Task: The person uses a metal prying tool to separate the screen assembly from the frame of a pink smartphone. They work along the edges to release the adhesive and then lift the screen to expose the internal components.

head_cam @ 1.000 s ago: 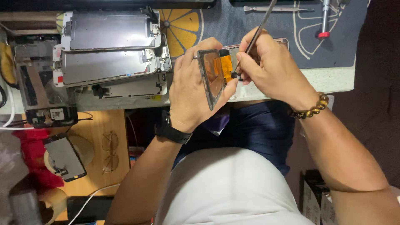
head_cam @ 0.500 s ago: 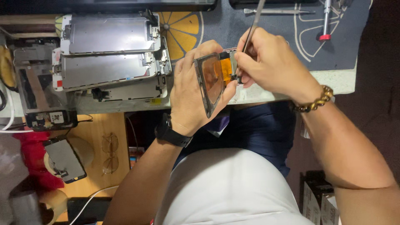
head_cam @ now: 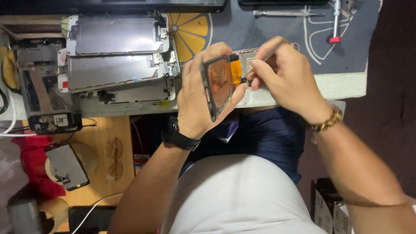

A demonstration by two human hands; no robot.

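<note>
My left hand [head_cam: 203,97], with a black watch on the wrist, grips a dark phone screen assembly [head_cam: 218,86] tilted on edge over the table's front edge. An orange flex cable [head_cam: 236,70] runs from it to a metal plate [head_cam: 247,60] behind. My right hand [head_cam: 284,76], wearing a beaded bracelet, pinches a thin metal tool [head_cam: 269,53]. Its tip meets the small connector next to the orange cable. Both hands touch around the assembly.
Several bare phone screen backs [head_cam: 115,69] are stacked at the left on the table. A dark mat [head_cam: 260,30] with an orange-slice print carries a red-collared screwdriver [head_cam: 335,21] and tweezers [head_cam: 286,14]. Below left, a wooden shelf [head_cam: 117,134] holds glasses [head_cam: 113,160] and a phone part [head_cam: 67,167].
My right hand has tipped the thin tool lower, so less of its shaft sticks out past the fingers. The left hand keeps the assembly in nearly the same place.
</note>
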